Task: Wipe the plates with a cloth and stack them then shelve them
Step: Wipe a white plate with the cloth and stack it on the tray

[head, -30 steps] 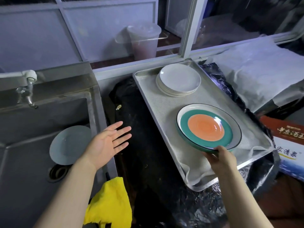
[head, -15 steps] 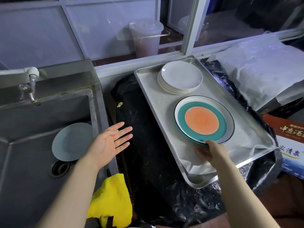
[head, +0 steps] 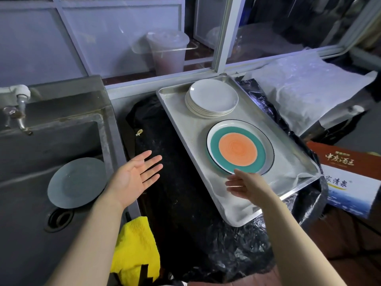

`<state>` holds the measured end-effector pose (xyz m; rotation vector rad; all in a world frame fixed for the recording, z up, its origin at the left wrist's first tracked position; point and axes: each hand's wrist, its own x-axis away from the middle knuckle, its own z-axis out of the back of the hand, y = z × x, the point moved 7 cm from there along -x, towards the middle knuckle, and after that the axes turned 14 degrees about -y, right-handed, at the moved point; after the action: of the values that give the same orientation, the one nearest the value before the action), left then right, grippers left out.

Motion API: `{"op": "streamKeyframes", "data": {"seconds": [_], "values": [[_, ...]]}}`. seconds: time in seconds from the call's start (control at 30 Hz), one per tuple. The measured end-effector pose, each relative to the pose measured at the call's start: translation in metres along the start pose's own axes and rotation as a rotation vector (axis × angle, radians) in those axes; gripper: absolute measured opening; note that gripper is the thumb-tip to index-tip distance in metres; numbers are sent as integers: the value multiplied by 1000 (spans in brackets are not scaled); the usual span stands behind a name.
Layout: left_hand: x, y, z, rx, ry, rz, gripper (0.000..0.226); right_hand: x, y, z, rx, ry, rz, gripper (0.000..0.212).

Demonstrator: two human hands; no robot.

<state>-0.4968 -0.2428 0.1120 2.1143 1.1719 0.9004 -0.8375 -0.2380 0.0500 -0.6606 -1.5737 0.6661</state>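
Grip: the right hand (head: 245, 185), fingers spread, holds nothing, just off the near rim of the coloured plate (head: 240, 148) lying flat on the tray (head: 181, 129); the left hand (head: 134, 176) hovers palm-up. The tray's near corner overhangs crinkled foil, so added weight there may tip it. The white stack (head: 212, 101) crowds the far corner. A grey plate (head: 77, 182) waits in the sink, the yellow cloth (head: 135, 246) at the desk's near edge.

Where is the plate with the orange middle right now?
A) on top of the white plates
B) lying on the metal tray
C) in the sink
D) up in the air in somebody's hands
B: the orange-and-green plate lies flat on the cloth-lined metal tray, in front of the stack of white plates, and the right hand is open at its near edge, not gripping it.
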Motion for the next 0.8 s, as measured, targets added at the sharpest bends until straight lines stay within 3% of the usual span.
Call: {"op": "streamKeyframes", "data": {"seconds": [0.33, 0.8], "values": [[47, 15, 35, 76, 37, -25, 34, 33, -7, -87, -130, -132, 231, 24], [247, 78, 206, 219, 294, -208, 27, 44, 43, -338, -160, -312, 211, 23]]}}
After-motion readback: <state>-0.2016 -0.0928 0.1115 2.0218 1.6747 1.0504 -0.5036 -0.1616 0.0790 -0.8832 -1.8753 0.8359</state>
